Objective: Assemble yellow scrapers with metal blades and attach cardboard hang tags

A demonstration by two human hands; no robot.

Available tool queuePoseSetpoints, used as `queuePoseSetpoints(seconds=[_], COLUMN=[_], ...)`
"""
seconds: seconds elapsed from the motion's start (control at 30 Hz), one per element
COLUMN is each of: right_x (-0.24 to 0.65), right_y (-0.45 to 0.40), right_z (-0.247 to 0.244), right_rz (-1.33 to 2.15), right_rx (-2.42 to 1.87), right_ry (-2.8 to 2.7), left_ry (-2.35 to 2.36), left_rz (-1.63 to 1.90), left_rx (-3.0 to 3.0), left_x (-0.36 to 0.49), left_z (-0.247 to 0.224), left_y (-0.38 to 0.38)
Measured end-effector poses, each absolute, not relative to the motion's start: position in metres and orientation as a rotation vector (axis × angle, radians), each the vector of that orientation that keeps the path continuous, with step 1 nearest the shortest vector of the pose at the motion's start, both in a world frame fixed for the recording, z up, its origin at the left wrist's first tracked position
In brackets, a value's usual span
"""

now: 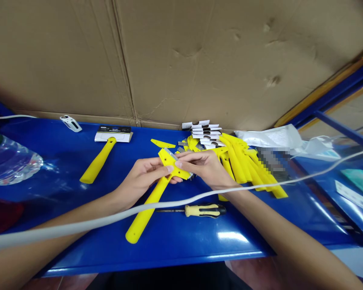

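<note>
A yellow long-handled scraper point(148, 209) slants across the middle, its head up and its handle end toward me. My left hand point(147, 174) pinches the head from the left, thumb on the face near the neck. From the right, my right hand point(204, 166) is closed on the same head, its thumb at the edge where a grey blade strip point(170, 152) shows. The fingers behind the head are partly hidden. Below the hands lies a yellow-and-black screwdriver point(205, 210), its shaft pointing left. A loose yellow head plate point(163, 143) rests just beyond them.
Several yellow scrapers point(245, 163) with white cards point(207, 132) lie piled at right. A carded scraper point(98, 159) lies left, near a clear bottle point(15, 163). A white cable point(196, 197) crosses before my forearms. Cardboard point(181, 60) walls the blue table's point(181, 241) back.
</note>
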State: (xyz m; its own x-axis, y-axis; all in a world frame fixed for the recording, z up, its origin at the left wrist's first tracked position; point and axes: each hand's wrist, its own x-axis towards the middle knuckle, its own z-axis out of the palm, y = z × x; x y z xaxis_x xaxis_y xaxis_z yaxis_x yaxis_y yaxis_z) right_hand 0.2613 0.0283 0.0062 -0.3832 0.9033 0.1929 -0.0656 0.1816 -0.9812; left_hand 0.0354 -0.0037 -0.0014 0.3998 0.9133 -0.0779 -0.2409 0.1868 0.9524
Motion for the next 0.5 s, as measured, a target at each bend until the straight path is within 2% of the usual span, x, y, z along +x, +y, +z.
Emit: queuePoseSetpoints(seconds=[0.37, 0.5], right_x=[0.261, 0.270], right_y=[0.030, 0.034], right_z=[0.004, 0.016], right_rz=[1.373, 1.194], right_rx=[-0.863, -0.917], right_ry=[-1.465, -1.706], left_ry=[0.861, 0.905], left_rz=[0.722, 0.776], left_rx=[1.058, 1.086], left_x=[0.035, 0.034], left_z=[0.006, 0.009], left_y=[-0.005, -0.006])
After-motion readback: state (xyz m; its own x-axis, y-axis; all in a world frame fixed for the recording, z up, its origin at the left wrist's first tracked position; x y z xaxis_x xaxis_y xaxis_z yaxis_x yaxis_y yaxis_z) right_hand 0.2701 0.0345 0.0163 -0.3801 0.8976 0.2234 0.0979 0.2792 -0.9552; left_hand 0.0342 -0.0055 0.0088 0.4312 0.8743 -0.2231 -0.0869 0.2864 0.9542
